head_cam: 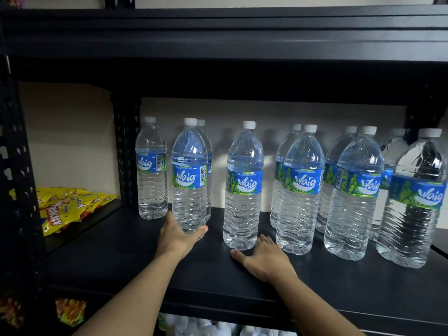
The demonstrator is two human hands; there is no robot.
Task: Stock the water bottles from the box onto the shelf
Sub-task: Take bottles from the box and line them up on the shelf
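Observation:
Several clear water bottles with blue labels and white caps stand upright on the black shelf [135,248]. My left hand [177,235] grips the base of one bottle [189,175] left of centre, thumb curled round its front. My right hand [263,259] lies flat on the shelf with straight fingers touching the foot of the middle bottle [243,185]. Another bottle [151,168] stands at the far left near the back. To the right, more bottles [300,190] stand in pairs, front and back. The box is out of view.
Yellow snack packets [70,204] lie on the neighbouring shelf at the left, behind a black perforated upright [126,151]. The upper shelf board [218,44] hangs close above the caps. More bottles [206,327] show on the level below.

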